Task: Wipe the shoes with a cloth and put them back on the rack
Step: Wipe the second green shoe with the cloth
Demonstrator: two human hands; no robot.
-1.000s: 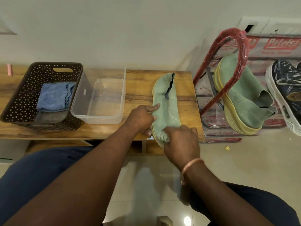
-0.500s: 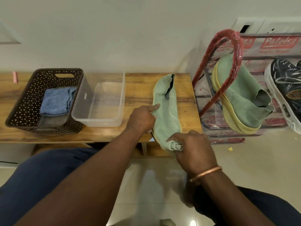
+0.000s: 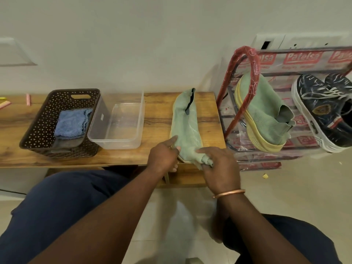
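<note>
Centre of frame, on the table (image 3: 158, 119): green shoe (image 3: 185, 126) gripped at its edge by left hand (image 3: 162, 157); right hand (image 3: 221, 168) curled round cloth (image 3: 206, 161) at shoe's lower end.

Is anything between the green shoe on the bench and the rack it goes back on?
Partly. The red side frame of the rack stands just past the bench end, between the green shoe and the matching shoe leaning on that rack. The left hand holds the green shoe; the right hand grips a cloth at its toe.
</note>
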